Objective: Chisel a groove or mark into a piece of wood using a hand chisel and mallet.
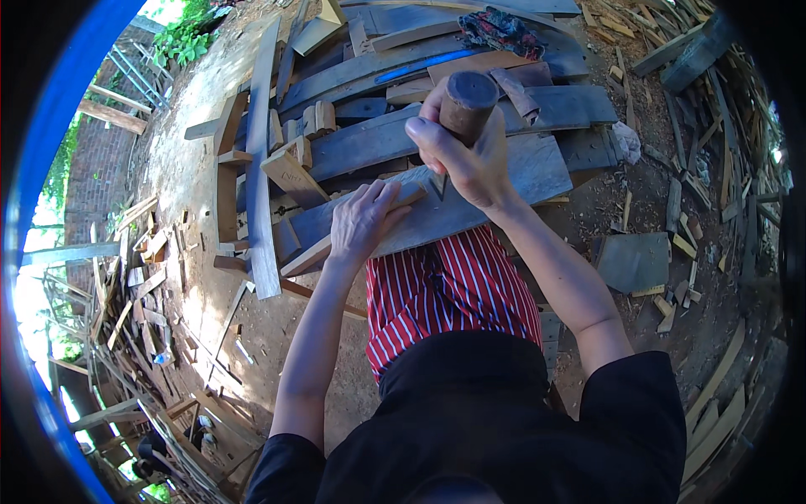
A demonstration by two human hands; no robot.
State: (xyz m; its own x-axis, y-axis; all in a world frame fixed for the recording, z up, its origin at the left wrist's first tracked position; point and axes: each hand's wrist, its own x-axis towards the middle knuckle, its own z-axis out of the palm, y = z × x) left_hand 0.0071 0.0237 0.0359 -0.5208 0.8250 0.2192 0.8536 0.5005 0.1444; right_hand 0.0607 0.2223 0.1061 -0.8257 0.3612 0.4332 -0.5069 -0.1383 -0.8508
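Observation:
My right hand [470, 160] is closed around a thick, round brown wooden handle [470, 94], held upright above the bench plank. A dark pointed shape shows under the fist, but I cannot tell whether it is the tool's blade. With its fingers bent over the top, my left hand [363, 220] grips a narrow wooden strip [309, 255]. One end of the strip [409, 196] sticks out beyond the fingers, close to the tool. Strip and hand rest on a wide grey plank [537, 168] across the front of the bench, just beyond my striped red trousers.
On the bench lie several planks, small wood blocks [319, 119], a blue strip [424, 65] and a crumpled patterned cloth [501, 34]. A long board [262, 168] crosses its left side. Scrap wood piles [138, 302] cover the ground at left, with more timber [714, 143] at right.

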